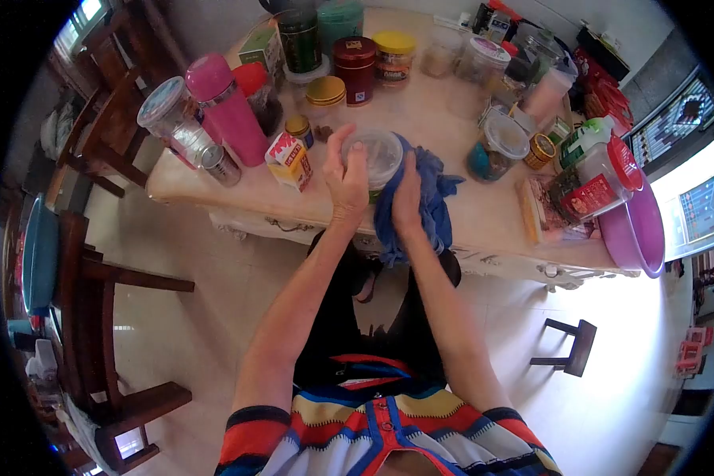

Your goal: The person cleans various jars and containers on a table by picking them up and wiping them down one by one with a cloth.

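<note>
A clear plastic jar with a pale translucent lid is between my hands at the table's front edge. My left hand wraps its left side, with the thumb over the lid. On the other side, my right hand presses a blue cloth against the jar; the cloth hangs down over the table edge. Much of the jar's lower part is hidden by the hands and cloth. Left of my left hand stand a small yellow and red carton and a small gold-lidded jar.
A pink thermos and a silver can stand at the left. Behind are a dark red tin and a yellow-lidded jar. A purple basin sits at the right corner. Below is a small stool.
</note>
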Tool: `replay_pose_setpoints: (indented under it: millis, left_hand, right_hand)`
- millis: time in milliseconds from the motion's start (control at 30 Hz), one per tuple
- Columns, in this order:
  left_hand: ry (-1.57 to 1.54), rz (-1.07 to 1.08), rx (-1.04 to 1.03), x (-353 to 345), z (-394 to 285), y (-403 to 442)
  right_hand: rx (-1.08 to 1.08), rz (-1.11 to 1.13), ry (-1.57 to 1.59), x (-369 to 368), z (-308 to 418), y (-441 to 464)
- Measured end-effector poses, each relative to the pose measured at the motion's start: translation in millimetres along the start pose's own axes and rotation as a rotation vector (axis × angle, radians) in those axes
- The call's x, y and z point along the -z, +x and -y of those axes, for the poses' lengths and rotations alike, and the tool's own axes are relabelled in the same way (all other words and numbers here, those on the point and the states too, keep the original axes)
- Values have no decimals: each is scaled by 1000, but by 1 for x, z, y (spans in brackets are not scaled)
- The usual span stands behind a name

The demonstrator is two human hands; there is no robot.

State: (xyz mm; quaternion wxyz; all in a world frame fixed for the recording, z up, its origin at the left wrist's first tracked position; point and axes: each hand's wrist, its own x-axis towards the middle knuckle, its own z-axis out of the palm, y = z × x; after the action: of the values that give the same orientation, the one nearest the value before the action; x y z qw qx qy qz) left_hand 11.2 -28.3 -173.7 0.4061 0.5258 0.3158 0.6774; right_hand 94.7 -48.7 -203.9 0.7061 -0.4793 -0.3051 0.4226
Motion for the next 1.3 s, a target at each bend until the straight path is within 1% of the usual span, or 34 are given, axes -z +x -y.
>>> replay_pose_setpoints:
  millis: [33, 100, 133, 167, 200, 233, 267, 300, 333, 367, 433, 467, 500, 533, 567, 600, 633, 667, 700, 767, 800, 867, 900, 967, 1000, 1067, 1100, 1167, 1200, 1267, 1300]
  left_hand:
    - [-17, -1, 18, 0, -1, -1]
    - [-32, -7, 38, 0, 0, -1]
    - [4, -13, -13, 1, 3, 0]
    - [41, -16, -64, 3, 5, 1]
    - [45, -16, -62, 4, 3, 0]
    - [21, 17, 12, 6, 1, 0]
    - [-4, 48, 85, 7, -1, 0]
    - [-1, 45, 83, 8, 2, 1]
    - [-19, 58, 103, 9, 5, 1]
    - [-38, 74, 124, 10, 5, 2]
    - [-58, 74, 106, 8, 5, 4]
    - [-78, 73, 87, 7, 5, 6]
    - [-80, 73, 84, 9, 7, 10]
    - [-118, 193, 163, 16, 8, 18]
    - [-159, 315, 242, 23, 9, 25]
    - [-164, 319, 239, 28, 9, 33]
    - [-193, 407, 328, 33, 9, 41]
    - [-221, 498, 416, 33, 8, 44]
    - [-225, 506, 409, 31, 7, 43]
    - [371, 269, -7, 31, 4, 38]
    - [371, 271, -10, 29, -8, 35]
    - [948, 231, -330, 23, -31, 24]
    - [952, 223, -325, 15, -34, 16]
    - [1103, 218, -271, -8, -39, 5]
    - [1101, 214, -274, -13, -44, 6]
    - [1059, 248, -139, -21, -53, 8]
    - [1059, 251, -141, -22, -52, 9]
    - [1063, 222, -263, -20, -45, 11]
    - [1071, 220, -263, -14, -39, 13]
    - [939, 325, -365, 2, -28, 22]
    - [938, 326, -364, 7, -25, 28]
  right_hand:
    - [3, 1, -3, 0, -7, -7]
    - [217, -109, -8, -6, -8, -23]
    - [212, -107, -8, -7, -6, -22]
    - [180, -50, 82, -7, -1, -19]
    - [149, 6, 172, -7, 6, -15]
    - [148, 7, 173, -6, 14, -8]
    - [42, 59, 193, -5, 23, 1]
    - [-66, 113, 211, -5, 28, 12]
    - [-14, 135, 153, -1, 18, 26]
    - [-16, 137, 154, 0, 16, 29]
    - [-107, 153, 89, 5, 11, 33]
    - [-105, 154, 89, 5, 11, 31]
    - [-7, 135, -43, 7, 10, 26]
    - [91, 114, -175, 8, 9, 21]
    - [95, 111, -176, 5, 8, 17]
    - [97, 36, -113, 0, 5, 13]
    - [98, -40, -49, -3, 3, 9]
    - [123, -58, -145, -5, 9, 4]
    - [132, -62, -145, -2, 6, 8]
    - [203, -37, -188, 3, -7, 15]
    - [205, -38, -185, 3, -7, 16]
    - [175, 8, -181, 3, -8, 14]
    - [172, 17, -183, 4, -8, 12]
    - [341, 12, -426, 5, -9, 12]
    - [345, 14, -427, 5, -12, 13]
    - [330, 36, -249, 4, -17, 16]
    - [332, 34, -248, 6, -19, 18]
    - [386, -16, -311, 5, -17, 18]
    - [382, -12, -305, 3, -12, 15]
    - [127, 55, -22, 3, -1, 9]
    - [127, 53, -23, 5, -4, 11]
